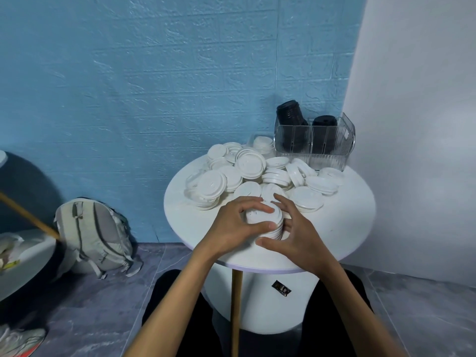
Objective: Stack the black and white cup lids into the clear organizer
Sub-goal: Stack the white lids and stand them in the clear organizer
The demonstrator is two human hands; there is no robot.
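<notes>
Nearest, both forearms reach in from the bottom edge, which cuts them off at the elbows. The left hand (235, 222) curls its fingers and thumb round a short stack of white lids (262, 221) standing upright, flat faces up, near the front of the round white table (342, 228). The right hand (291, 228) cups the stack's other side with fingers loosely spread and bent; its palm hides the stack's right edge, so how many lids it has is hard to make out. Beyond lies a loose heap of white lids (249, 163), some flat, some tilted on edge. Farthest back, by the blue wall (128, 86), the clear organizer (314, 143) holds two upright columns of black lids (324, 132), blurred behind its ribbed walls.
</notes>
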